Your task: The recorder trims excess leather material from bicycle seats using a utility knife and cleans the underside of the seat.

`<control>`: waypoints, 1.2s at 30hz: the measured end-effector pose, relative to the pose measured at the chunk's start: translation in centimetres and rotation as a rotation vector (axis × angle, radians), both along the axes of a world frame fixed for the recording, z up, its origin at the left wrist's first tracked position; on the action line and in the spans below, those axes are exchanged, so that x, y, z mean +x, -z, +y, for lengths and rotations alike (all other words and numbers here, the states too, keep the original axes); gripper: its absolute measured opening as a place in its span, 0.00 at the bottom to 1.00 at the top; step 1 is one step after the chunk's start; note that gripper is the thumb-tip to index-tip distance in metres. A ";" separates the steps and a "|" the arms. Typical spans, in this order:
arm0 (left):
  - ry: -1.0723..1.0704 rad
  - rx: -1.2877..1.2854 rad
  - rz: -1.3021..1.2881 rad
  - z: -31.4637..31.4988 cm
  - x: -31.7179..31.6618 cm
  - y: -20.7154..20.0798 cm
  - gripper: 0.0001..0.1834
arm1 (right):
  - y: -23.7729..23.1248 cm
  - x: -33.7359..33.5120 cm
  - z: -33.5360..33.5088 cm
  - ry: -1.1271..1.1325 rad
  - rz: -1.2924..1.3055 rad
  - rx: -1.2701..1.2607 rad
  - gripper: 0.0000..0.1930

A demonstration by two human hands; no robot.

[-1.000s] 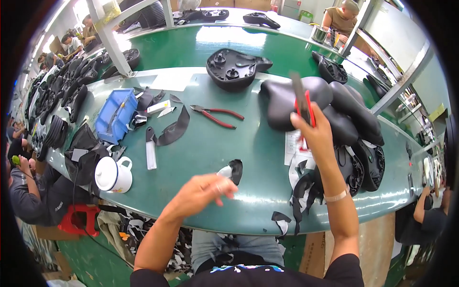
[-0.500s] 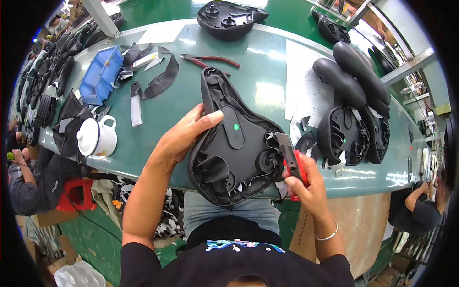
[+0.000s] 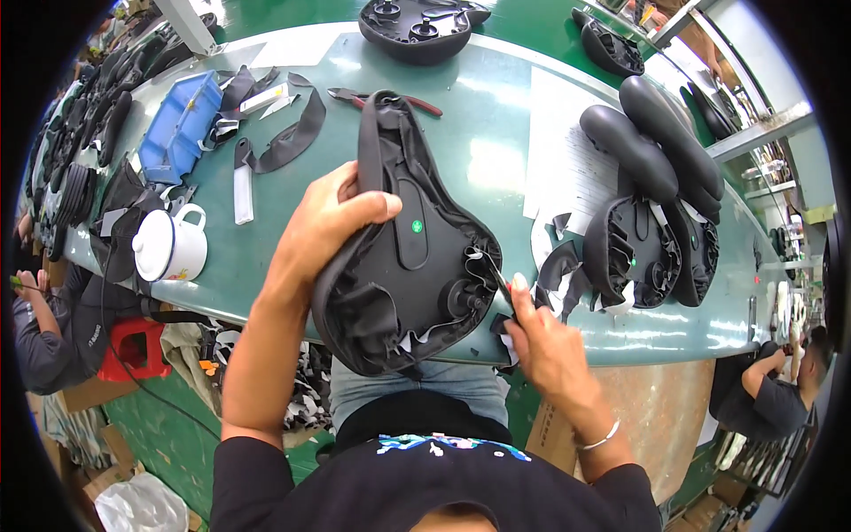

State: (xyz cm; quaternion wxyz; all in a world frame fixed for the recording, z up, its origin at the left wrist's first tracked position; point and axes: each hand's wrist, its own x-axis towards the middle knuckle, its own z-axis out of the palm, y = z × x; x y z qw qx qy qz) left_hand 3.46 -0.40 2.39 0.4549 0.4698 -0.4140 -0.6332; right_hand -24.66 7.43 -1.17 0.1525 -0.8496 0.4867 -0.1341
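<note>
A black bicycle saddle (image 3: 377, 253) stands tilted at the table's front edge, its hollow underside toward me and its narrow nose pointing away. Folded cover material lines its inner rim. My left hand (image 3: 328, 222) grips the saddle's left side, thumb over the rim. In my right hand (image 3: 551, 355) is a utility knife (image 3: 499, 282), seen nearly edge-on and mostly hidden by the fingers. Its blade reaches the loose cover edge at the saddle's right rim. Dark and white cover scraps (image 3: 563, 275) lie just right of it.
Diagonal cutters (image 3: 390, 102), a blue bin (image 3: 182, 129), a lidded white mug (image 3: 173, 246) and a black strip (image 3: 297, 137) lie to the left and behind. More saddles (image 3: 634, 253) are piled on the right beside a paper sheet (image 3: 567, 151). Other people sit at both sides.
The saddle has shifted left and tilted up in my left hand. My right hand has turned the knife and brought its blade to the saddle's right inner rim.
</note>
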 end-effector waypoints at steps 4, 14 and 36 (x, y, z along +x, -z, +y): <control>-0.191 0.029 0.024 2.7 0.1 1.0 0.25 | 1.0 1.7 4.4 0.119 -0.213 0.051 0.35; -0.359 -0.115 0.059 7.1 -0.6 1.0 0.33 | -2.0 4.7 -3.0 0.037 -0.572 -0.085 0.31; 0.232 -0.939 -0.876 -1.1 -1.9 3.8 0.08 | -2.6 -0.4 -4.7 0.181 -0.669 0.219 0.32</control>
